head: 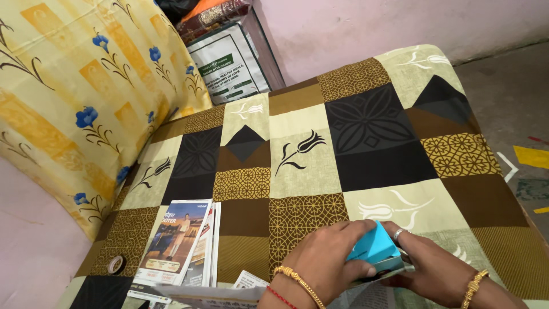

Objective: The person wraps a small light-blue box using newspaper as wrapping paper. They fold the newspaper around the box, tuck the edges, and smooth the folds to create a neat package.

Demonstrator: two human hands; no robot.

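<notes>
Far to the left of my hands, a yellow pillow with blue flowers leans against the pink wall. Below it, well left of my left hand, a small tape roll lies on the patchwork sheet, brown, black and cream squares with tulip prints. Between the roll and my left hand sits a stack of leaflets, glossy, fanned a little. Just beside my left wrist, newspaper spreads along the near edge. Beyond, well above my hands, a printed bag stands against a dark box.

My left hand curls over the blue box, fingers clamped on its left side. The box sits between both hands, tilted, over the paper. My right hand, ring on one finger, grips the box from the right. To the right of it, the sheet ends and grey floor shows, with yellow scraps on it.
</notes>
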